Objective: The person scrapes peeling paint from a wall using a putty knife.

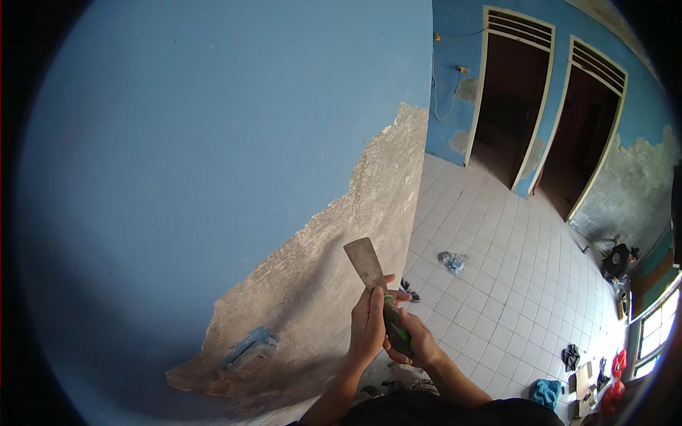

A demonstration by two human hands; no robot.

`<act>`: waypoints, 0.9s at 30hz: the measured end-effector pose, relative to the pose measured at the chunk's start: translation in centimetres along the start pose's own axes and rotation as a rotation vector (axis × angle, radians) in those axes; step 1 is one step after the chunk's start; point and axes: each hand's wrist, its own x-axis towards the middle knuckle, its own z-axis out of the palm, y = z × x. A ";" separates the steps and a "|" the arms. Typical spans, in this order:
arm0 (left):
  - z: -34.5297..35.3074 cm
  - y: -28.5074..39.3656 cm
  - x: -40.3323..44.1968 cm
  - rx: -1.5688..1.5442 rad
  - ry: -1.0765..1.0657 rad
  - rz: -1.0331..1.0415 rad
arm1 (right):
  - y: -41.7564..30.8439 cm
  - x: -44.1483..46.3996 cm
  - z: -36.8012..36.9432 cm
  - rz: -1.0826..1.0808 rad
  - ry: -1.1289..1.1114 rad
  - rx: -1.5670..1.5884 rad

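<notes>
A putty knife (pixel 366 264) with a broad, worn metal blade and a dark handle with green marks is held up before me, blade pointing up and left. My left hand (pixel 367 326) closes around it where blade meets handle, the thumb lying along the blade's base. Lower down, my right hand (pixel 418 339) wraps the handle from the right side. Beyond the blade stands a blue painted wall (pixel 213 156), its lower right part stripped to rough bare plaster (pixel 305 284). A small patch of blue paint (pixel 252 342) remains low on that plaster.
White floor tiles (pixel 490 284) stretch right of the wall's edge. A crumpled plastic piece (pixel 452 263) lies on them. Two dark doorways (pixel 508 106) open at the back. At lower right are a blue cloth (pixel 545 392), red items (pixel 613 396) and a black bag (pixel 616 263).
</notes>
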 end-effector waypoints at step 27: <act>3.7 2.8 3.7 0.210 0.342 0.072 | -2.1 4.0 -1.9 -0.294 -0.266 -0.019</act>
